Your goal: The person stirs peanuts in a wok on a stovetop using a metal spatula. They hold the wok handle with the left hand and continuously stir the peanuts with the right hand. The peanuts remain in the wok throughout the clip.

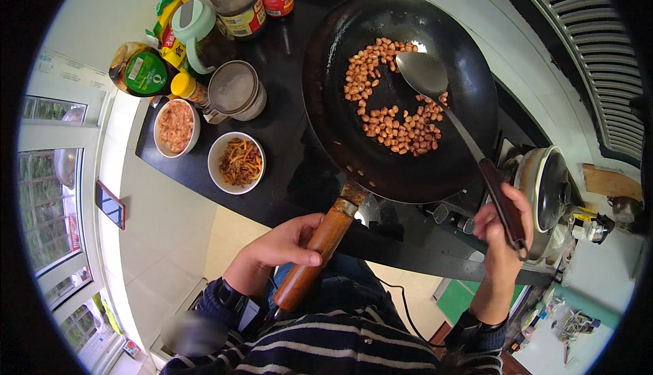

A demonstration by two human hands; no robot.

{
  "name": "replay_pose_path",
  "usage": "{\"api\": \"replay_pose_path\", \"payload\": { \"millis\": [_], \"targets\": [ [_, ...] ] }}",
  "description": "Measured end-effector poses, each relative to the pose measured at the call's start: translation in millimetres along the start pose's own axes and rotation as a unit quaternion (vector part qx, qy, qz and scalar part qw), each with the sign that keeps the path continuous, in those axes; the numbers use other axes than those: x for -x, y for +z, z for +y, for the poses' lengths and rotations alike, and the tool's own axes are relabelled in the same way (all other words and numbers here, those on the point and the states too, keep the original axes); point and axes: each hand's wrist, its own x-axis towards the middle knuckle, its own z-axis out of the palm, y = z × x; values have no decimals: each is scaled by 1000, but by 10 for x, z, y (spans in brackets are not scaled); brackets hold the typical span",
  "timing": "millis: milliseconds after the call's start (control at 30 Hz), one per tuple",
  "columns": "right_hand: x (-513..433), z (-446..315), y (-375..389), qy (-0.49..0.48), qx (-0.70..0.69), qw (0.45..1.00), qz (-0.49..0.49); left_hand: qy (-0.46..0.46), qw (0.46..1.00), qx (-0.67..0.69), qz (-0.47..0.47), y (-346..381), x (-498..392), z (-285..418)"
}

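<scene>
My left hand is wrapped around the wooden handle of a dark wok. In my right hand is the dark grip of a metal wok spatula. Its blade rests inside the wok, at the right side of the peanuts. These reddish-brown peanuts form a broken ring on the wok's bottom, with a bare patch in the middle. Part of the ring is hidden under the spatula blade.
Left of the wok stand a bowl of shredded vegetables, a bowl of raw minced meat and stacked metal cups. Behind them are a mint-lidded jug and several sauce bottles. A lidded pot sits at right, below the range hood.
</scene>
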Motion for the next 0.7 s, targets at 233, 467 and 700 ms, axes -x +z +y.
{"api": "replay_pose_path", "payload": {
  "millis": [233,467,700],
  "targets": [
    [-29,-444,-422,-99,170,978,66,10,1000,-9,-3,-3,7,2],
    [96,-1359,-749,-26,277,959,41,25,999,6,-25,-8,7,0],
    [-271,-1102,-223,23,148,988,26,34,999,4,-38,-37,-13,-23]
  ]
}}
